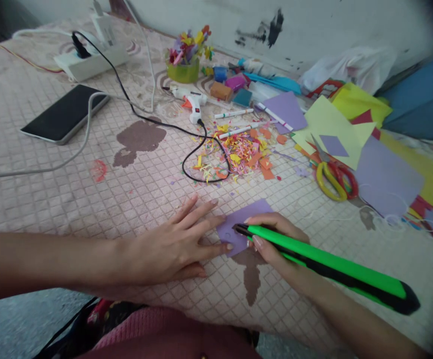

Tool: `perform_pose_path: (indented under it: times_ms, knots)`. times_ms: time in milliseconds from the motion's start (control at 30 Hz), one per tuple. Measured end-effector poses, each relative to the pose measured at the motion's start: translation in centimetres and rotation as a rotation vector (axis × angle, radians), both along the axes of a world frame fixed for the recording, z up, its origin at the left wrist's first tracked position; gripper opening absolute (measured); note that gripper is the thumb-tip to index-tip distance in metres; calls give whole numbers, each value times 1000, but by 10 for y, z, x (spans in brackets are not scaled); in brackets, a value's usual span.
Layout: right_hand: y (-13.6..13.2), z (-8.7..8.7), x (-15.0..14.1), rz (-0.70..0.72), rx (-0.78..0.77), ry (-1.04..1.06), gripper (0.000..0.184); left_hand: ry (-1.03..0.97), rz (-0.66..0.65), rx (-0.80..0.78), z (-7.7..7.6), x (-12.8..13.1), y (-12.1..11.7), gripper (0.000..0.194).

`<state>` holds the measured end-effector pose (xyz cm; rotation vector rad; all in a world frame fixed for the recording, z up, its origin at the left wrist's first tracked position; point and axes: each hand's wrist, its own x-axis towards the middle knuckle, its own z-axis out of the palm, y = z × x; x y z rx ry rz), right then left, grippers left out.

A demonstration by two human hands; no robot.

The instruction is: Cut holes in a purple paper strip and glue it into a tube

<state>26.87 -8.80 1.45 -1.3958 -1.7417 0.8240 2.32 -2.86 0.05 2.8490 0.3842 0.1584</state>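
Observation:
A small piece of purple paper point(234, 219) lies flat on the cloth, with a faint curved mark near its left side. My left hand point(175, 244) rests palm down with its fingers spread, and some fingertips press on the paper's left edge. In my right hand point(279, 239) is a long green-and-black utility knife point(336, 262), gripped near its front between thumb and fingers. Its dark tip points left, over the middle of the paper. Whether a blade is out cannot be made out.
Beyond my hands lie paper scraps point(242, 154), a white glue gun point(196, 107) with a looped black cord, and markers point(238, 130). Scissors point(336, 179) and coloured sheets point(388, 174) are at the right. A dark tablet-like device point(67, 112) and power strip point(89, 62) sit left.

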Motion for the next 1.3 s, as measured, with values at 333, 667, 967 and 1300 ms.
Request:
perform_pose_path:
  times_ms: [333,667,967,1300]
  knots:
    - [5,-8,10,93,57,-62,23,2,-18,-26,1,-1,-1,54]
    - [10,-11,6,123,49,-73,18,11,-35,-58,0,0,2,52]
    - [9,-17,10,169,47,-67,19,17,-31,-76,0,1,3,50]
    - [10,-11,5,145,60,-85,20,22,-38,-65,-1,0,2,50]
